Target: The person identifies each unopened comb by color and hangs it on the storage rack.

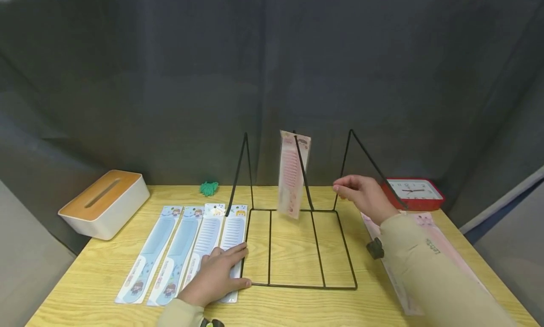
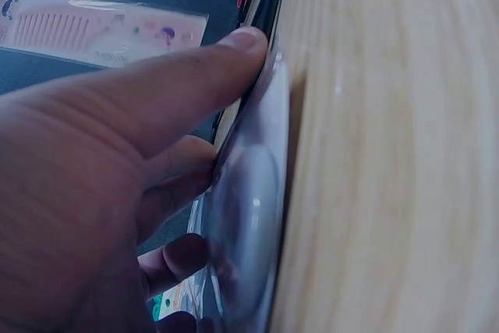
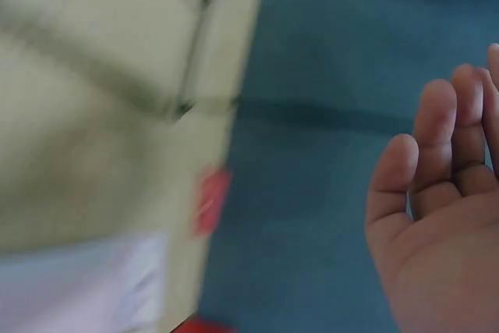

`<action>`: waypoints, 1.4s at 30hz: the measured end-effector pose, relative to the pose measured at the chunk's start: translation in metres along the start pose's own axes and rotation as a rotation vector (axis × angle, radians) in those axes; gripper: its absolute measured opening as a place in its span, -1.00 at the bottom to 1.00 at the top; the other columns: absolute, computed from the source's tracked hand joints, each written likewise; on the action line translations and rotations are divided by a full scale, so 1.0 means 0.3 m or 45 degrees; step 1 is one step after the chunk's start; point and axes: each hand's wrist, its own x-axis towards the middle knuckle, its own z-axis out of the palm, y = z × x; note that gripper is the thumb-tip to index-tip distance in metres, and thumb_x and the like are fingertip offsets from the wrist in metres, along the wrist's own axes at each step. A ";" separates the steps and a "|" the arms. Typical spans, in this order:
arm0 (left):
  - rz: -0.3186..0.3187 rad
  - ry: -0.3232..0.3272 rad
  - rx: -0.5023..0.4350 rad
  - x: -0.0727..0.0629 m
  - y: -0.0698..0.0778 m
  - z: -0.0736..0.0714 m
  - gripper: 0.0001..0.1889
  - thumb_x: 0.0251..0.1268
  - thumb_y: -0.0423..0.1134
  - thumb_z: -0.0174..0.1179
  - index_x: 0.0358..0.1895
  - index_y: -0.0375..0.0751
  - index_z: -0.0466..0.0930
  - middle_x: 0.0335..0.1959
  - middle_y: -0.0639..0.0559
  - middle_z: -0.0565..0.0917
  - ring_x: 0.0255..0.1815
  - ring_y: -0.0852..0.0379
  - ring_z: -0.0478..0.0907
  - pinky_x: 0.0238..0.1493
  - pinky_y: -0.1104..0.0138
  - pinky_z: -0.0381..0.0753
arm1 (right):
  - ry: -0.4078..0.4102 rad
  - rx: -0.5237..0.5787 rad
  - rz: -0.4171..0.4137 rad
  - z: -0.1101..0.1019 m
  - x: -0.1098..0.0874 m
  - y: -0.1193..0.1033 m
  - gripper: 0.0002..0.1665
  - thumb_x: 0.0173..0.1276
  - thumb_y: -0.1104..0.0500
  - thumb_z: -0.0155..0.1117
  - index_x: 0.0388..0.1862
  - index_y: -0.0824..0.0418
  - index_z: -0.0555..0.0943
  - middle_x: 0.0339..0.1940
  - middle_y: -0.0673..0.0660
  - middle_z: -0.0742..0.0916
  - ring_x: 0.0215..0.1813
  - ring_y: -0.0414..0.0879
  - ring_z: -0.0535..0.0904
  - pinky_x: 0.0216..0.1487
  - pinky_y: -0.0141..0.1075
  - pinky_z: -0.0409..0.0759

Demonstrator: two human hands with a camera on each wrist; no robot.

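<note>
A black wire display rack [image 1: 297, 286] stands on the table with three upright prongs. From its middle prong hangs a packaged pink comb [image 1: 291, 168], tilted slightly. My left hand [image 1: 218, 272] lies over a packaged white comb [image 1: 233, 228], with thumb and forefinger touching the rack's front left edge. In the left wrist view, the thumb [image 2: 195, 76] reaches the wire beside the clear package [image 2: 249, 216]. My right hand [image 1: 361, 192] hovers beside the right prong, holding nothing. In the right wrist view its fingers [image 3: 435, 130] are loosely extended.
Packaged blue combs [image 1: 178, 256] lie left of the rack. Pink packages [image 1: 446, 251] lie partly under the right forearm. A red clock [image 1: 414, 194] stands back right, a tissue box [image 1: 104, 204] back left. A green bundle [image 1: 208, 188] sits near the back edge.
</note>
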 end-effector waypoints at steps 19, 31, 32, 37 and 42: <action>0.006 -0.008 -0.017 0.004 0.000 0.000 -0.15 0.13 0.21 0.40 0.46 -0.10 0.41 0.53 0.11 0.32 0.00 0.10 0.33 -0.17 0.13 0.19 | -0.116 -0.346 0.367 -0.128 -0.002 0.517 -0.17 0.41 -0.17 0.25 0.41 0.37 0.34 0.23 0.49 0.54 0.13 0.30 0.50 0.05 0.13 0.48; 0.014 0.011 -0.032 -0.011 0.010 -0.005 -0.14 0.12 0.22 0.40 0.45 -0.13 0.42 0.52 0.09 0.33 0.09 0.03 0.36 -0.14 0.11 0.23 | -0.127 -0.540 0.328 -0.121 0.029 0.541 -0.43 0.33 0.05 0.33 0.14 0.44 0.52 0.03 0.44 0.64 0.01 0.28 0.57 0.00 0.16 0.51; 0.016 0.015 -0.031 -0.012 0.011 -0.005 -0.14 0.12 0.22 0.41 0.45 -0.13 0.42 0.52 0.08 0.33 0.09 0.02 0.36 -0.14 0.11 0.23 | -0.114 -0.531 0.333 -0.123 0.028 0.542 -0.46 0.34 0.05 0.33 0.11 0.42 0.52 -0.01 0.42 0.66 -0.03 0.25 0.57 -0.04 0.12 0.52; 0.018 0.030 -0.034 -0.011 0.015 -0.006 -0.16 0.12 0.20 0.41 0.44 -0.14 0.43 0.52 0.09 0.34 0.09 0.02 0.36 -0.14 0.12 0.23 | -0.063 -0.462 0.415 -0.128 0.017 0.514 -0.60 0.37 0.00 0.29 -0.02 0.29 0.54 -0.18 0.25 0.65 -0.18 0.11 0.51 -0.24 -0.09 0.44; 0.014 0.034 -0.045 -0.011 0.011 -0.008 -0.17 0.13 0.17 0.42 0.44 -0.16 0.43 0.52 0.06 0.34 0.08 0.02 0.36 -0.15 0.12 0.22 | -0.023 -0.370 0.358 -0.136 0.002 0.453 -0.56 0.45 -0.12 0.25 0.00 0.22 0.54 -0.08 0.21 0.65 -0.10 0.09 0.48 -0.17 -0.15 0.42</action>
